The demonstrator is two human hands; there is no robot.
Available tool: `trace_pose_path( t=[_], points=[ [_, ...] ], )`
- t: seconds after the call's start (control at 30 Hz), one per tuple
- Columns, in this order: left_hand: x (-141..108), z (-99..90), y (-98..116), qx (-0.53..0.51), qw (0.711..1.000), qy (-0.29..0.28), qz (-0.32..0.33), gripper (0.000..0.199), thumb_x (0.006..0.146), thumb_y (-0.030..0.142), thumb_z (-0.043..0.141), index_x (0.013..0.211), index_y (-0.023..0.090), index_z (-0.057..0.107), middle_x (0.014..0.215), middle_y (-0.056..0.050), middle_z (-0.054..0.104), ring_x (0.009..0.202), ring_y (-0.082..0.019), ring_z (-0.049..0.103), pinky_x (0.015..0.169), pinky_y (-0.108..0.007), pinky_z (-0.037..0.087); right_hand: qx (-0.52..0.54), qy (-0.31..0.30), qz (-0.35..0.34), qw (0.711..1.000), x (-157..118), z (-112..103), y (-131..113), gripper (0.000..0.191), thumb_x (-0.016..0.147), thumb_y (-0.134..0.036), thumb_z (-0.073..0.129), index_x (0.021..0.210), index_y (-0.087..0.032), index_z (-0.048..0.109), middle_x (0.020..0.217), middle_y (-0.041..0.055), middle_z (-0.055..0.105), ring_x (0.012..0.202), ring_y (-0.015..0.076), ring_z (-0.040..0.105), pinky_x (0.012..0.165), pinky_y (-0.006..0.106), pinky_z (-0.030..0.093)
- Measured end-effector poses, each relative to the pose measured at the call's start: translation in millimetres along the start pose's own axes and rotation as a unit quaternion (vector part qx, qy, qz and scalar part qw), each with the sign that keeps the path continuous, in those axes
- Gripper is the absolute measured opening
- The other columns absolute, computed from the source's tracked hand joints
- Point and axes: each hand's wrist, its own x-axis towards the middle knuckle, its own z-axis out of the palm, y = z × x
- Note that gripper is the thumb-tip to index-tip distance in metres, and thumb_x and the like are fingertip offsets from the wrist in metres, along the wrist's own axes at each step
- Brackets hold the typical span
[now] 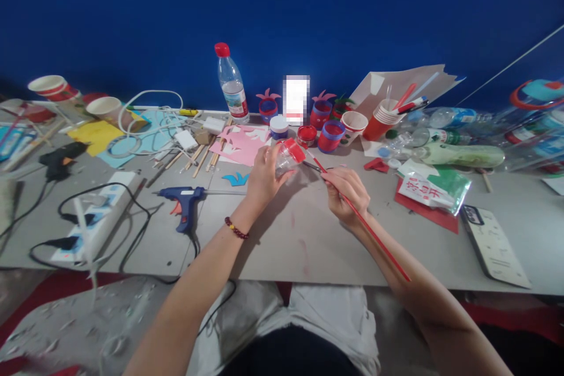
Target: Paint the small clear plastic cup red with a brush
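Observation:
My left hand (pixel 263 177) is wrapped round a clear plastic cup (pixel 286 158), perhaps a cut bottle piece, tilted sideways with red paint round one end. My right hand (pixel 349 195) grips a paintbrush (pixel 378 239) with a long red handle. Its dark tip lies close to the cup's red end; whether they touch I cannot tell. Just beyond the cup stands a small jar of red paint (pixel 305 136), beside a white-lidded jar (pixel 278 127). Red-and-purple painted cups (pixel 331 136) stand behind, some with leaf-shaped tops. A blue paper cutout (pixel 235 180) lies left of my left hand.
To the left lie a blue glue gun (pixel 187 202), a power strip (pixel 99 217) with trailing cords, and pink paper (pixel 242 144). A water bottle (pixel 233 91) stands behind. Right are stacked paper cups (pixel 381 120), plastic bottles (pixel 462 154) and a phone (pixel 497 247).

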Motion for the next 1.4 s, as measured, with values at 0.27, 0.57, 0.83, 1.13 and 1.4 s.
trace_pose_path(
  t=[0.27, 0.57, 0.83, 1.13, 1.4],
  points=[
    [-0.7, 2.3, 1.3, -0.078, 0.996, 0.011, -0.032, 0.052, 0.096, 0.038, 0.058, 0.141, 0.023, 0.038, 0.125, -0.014, 0.05, 0.118, -0.029, 0.055, 0.098, -0.051, 0.053, 0.009, 0.001, 0.001, 1.0, -2.8, 0.5, -0.2, 0.031, 0.095, -0.012, 0.058, 0.122, -0.024, 0.067, 0.093, 0.0074, 0.076, 0.083, 0.0205, 0.072, 0.076, 0.036, 0.061],
    [0.3, 4.0, -0.2, -0.071, 0.996, 0.051, 0.002, 0.05, 0.081, 0.023, 0.074, 0.12, 0.022, 0.044, 0.116, -0.01, 0.047, 0.114, -0.028, 0.054, 0.099, -0.05, 0.052, 0.03, -0.038, -0.004, 0.999, -1.4, 1.8, -4.4, 0.041, 0.093, -0.007, 0.058, 0.129, -0.024, 0.063, 0.097, 0.0078, 0.077, 0.089, 0.0213, 0.073, 0.077, 0.037, 0.063],
    [0.7, 0.5, 0.5, -0.087, 0.996, 0.032, 0.008, 0.051, 0.08, 0.022, 0.075, 0.12, 0.023, 0.043, 0.12, -0.01, 0.05, 0.118, -0.028, 0.055, 0.099, -0.05, 0.052, 0.044, -0.062, -0.001, 0.997, 0.2, 2.1, -6.8, 0.037, 0.092, -0.006, 0.057, 0.125, -0.02, 0.065, 0.098, 0.0094, 0.077, 0.092, 0.0219, 0.073, 0.081, 0.037, 0.062],
    [2.0, 0.0, 3.3, -0.134, 0.99, 0.044, -0.024, 0.046, 0.078, 0.027, 0.078, 0.113, 0.025, 0.048, 0.114, -0.008, 0.055, 0.114, -0.027, 0.058, 0.094, -0.049, 0.053, 0.051, -0.061, 0.017, 0.997, 2.6, 1.0, -7.9, 0.031, 0.093, -0.008, 0.055, 0.118, -0.023, 0.065, 0.094, 0.0077, 0.076, 0.086, 0.0214, 0.072, 0.077, 0.038, 0.061],
    [0.3, 1.7, 5.5, -0.184, 0.974, 0.046, -0.12, 0.044, 0.078, 0.034, 0.079, 0.109, 0.025, 0.05, 0.11, -0.007, 0.057, 0.108, -0.025, 0.06, 0.09, -0.046, 0.055, 0.066, -0.059, 0.019, 0.996, 1.3, -0.3, -7.8, 0.031, 0.091, -0.006, 0.056, 0.117, -0.021, 0.066, 0.093, 0.0088, 0.074, 0.087, 0.0221, 0.071, 0.078, 0.039, 0.06]
  ],
)
